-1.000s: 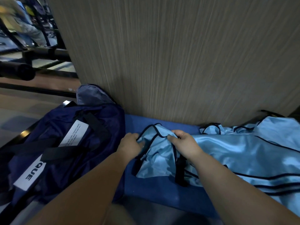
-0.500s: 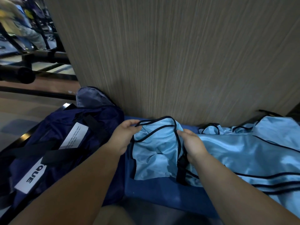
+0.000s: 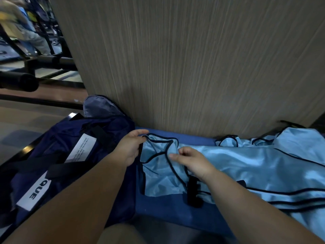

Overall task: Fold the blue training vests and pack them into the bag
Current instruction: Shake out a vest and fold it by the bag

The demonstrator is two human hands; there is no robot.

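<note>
A shiny light blue training vest [image 3: 158, 175], edged in black piping, is seen spread on a blue padded mat [image 3: 175, 206] at the foot of a grey-brown wood-grain wall panel [image 3: 193, 67]. Its upper left edge is pinched between the thumb and fingers of the left hand [image 3: 131, 147]. The right hand [image 3: 193, 162] is laid on the middle of the training vest, fingers curled and thumb pointing left; whether any fabric is gripped there cannot be told. A dark navy fabric duffel bag [image 3: 70, 143], fitted with black straps [image 3: 58, 169] and white printed label strips [image 3: 35, 189], is seen just left of the training vest, against the mat's edge and partly covered by the left forearm. More light blue vests [image 3: 272, 164] of the same kind are heaped to the right, along the wall panel. A small black item [image 3: 192, 192] is seen beneath the right wrist, too dark to be identified.
</note>
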